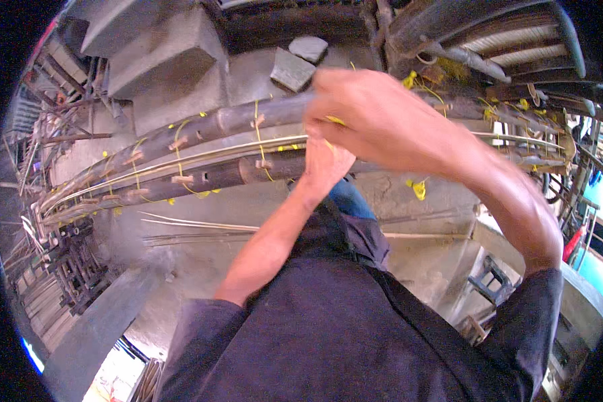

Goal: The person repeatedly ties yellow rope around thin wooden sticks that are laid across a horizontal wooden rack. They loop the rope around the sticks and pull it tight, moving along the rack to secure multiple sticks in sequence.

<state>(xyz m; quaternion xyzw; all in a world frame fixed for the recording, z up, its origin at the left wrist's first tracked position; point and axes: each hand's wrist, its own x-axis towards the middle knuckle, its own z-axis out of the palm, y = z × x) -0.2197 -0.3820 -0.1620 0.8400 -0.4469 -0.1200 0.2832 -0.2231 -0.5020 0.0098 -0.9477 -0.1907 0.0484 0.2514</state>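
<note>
My right hand is curled and blurred, with a bit of yellow cord showing at its fingers. Just below it, my left hand sits closed over the long pale strips; its fingertips are hidden behind the right hand, and I cannot make out what they grip. The strips run lengthwise between two dark poles, a far one and a near one. Yellow cords cross from pole to pole at intervals, with small wooden pegs tied on them.
Two stone blocks lie on the floor beyond the poles, beside concrete steps. Thin loose strips rest on the floor behind the near pole. A yellow cord bundle hangs at right. Wooden frames stand at left.
</note>
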